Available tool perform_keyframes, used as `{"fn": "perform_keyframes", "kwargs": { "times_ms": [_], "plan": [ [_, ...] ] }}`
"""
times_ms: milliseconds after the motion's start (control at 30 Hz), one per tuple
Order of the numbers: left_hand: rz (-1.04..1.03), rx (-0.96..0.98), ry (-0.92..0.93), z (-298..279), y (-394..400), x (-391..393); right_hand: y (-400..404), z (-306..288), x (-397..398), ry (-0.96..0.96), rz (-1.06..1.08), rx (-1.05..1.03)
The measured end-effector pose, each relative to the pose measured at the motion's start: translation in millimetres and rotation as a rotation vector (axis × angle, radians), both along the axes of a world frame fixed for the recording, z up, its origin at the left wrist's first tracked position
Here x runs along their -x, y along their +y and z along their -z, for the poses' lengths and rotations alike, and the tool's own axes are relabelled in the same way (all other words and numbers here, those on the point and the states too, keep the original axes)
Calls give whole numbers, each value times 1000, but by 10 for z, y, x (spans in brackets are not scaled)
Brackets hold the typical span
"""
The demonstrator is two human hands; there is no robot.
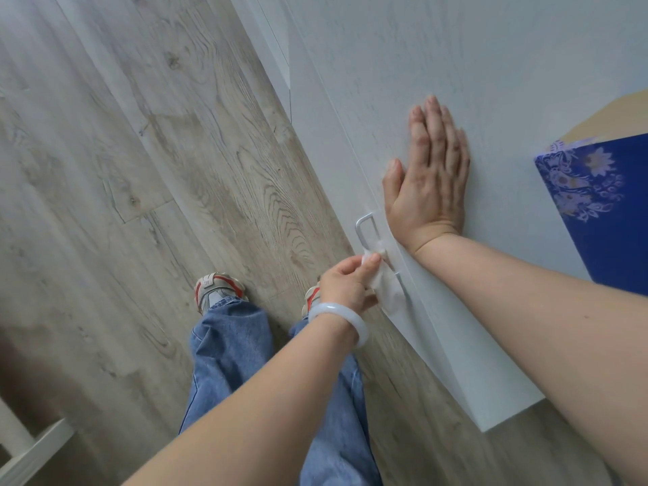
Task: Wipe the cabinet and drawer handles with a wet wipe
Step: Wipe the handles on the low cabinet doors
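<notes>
Left of the handle point(366, 233), the wood-grain floor point(140, 170) runs under the person's sneakers point(219, 287) and jeans point(231, 345), feet planted close in, probably so both arms reach without stretching. Just below and left of the handle, the left hand point(345, 282), a pale bangle point(342, 319) on its wrist, pinches a bunched white wet wipe point(384, 285) between curled fingers and thumb and presses it against the handle's lower part; the wipe drapes over that stretch, so the metal there is hidden. The bare upper end of the handle stands clear of the white cabinet door point(456, 64), apparently not yet reached by the wipe. Right of the handle, the right hand point(429, 177) lies flat on the door, fingers straight and close together, palm pressing, likely bracing the panel so it does not swing or rattle under the rubbing. Further right of the handle sits a blue patterned box point(603, 205).
</notes>
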State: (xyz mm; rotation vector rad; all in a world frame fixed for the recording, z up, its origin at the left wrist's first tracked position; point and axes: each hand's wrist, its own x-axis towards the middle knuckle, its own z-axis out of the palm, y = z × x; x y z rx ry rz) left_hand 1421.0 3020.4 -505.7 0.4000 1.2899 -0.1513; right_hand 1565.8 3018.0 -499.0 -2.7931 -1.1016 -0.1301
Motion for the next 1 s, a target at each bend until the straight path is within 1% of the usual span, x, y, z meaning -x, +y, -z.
{"fn": "perform_keyframes", "kwargs": {
  "times_ms": [167, 267, 333, 400, 467, 567, 633, 700, 733, 833, 900, 933, 1000],
  "plan": [
    [-35, -109, 8, 23, 255, -64, 3, 10, -12, -1, 8, -1],
    [-52, -27, 46, -3, -8, -40, 6, 17, -10, -2, 3, -9],
    [-17, 47, 47, -22, -224, 7, -2, 17, -13, 0, 4, -13],
    [4, 66, 49, -29, -274, 25, -10, 15, -16, 3, 7, -8],
    [-38, 26, 56, -8, -140, -9, -9, 20, -10, -5, 6, 0],
    [-90, -123, 43, 82, 159, -82, 3, 18, -5, -5, 11, 4],
    [-92, -183, 33, 92, 233, -126, 7, 16, -7, -7, 15, 7],
    [-46, -200, 55, 70, 127, -141, 7, 13, -12, -11, 16, 3],
    [-22, -186, 60, 60, 29, -127, 8, 14, -11, -11, 16, -1],
    [53, -39, 59, -1, -247, -38, 8, 18, -9, -7, 10, -12],
    [98, 1, 70, 5, -268, -18, -2, 15, -8, -2, 10, -15],
    [83, -6, 63, 24, -219, -36, -6, 17, -11, -6, 10, -14],
    [48, -93, 58, 54, -25, -111, -1, 20, -9, -15, 11, -3]
  ]
}}
